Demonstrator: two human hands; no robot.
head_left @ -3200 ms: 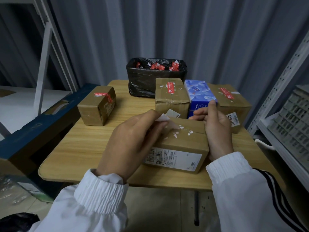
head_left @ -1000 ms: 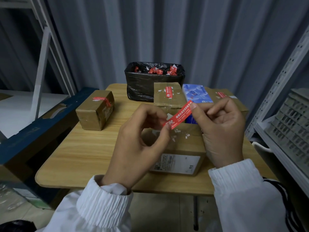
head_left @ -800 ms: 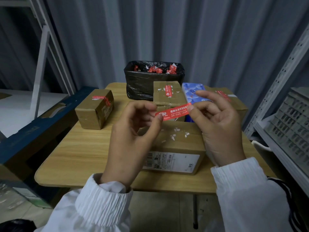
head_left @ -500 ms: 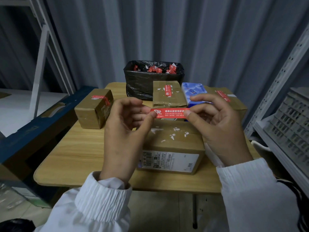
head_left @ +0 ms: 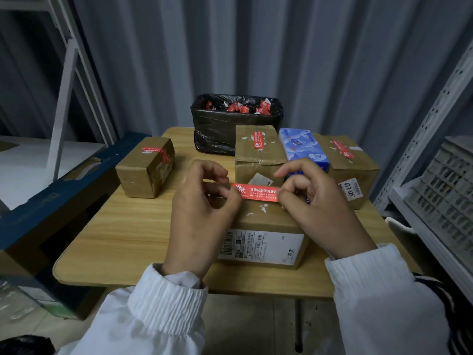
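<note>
step: seal | left hand [head_left: 202,211] and right hand [head_left: 317,208] pinch ends of red printed paper sticker [head_left: 256,192], frame centre | tip: keep taut, press flat across brown cardboard box [head_left: 266,221] seam

White left sleeve [head_left: 143,324] and right sleeve [head_left: 384,311] end in ribbed elastic cuffs [head_left: 169,295]; dark stripes [head_left: 446,301] run down the right one. Left hand [head_left: 199,213] and right hand [head_left: 320,208] are bare.

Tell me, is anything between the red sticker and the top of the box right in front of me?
Nothing visible. The left hand and right hand pinch the red sticker by its ends, level, over the top of the box. Only small white paper scraps lie on that top.
</note>
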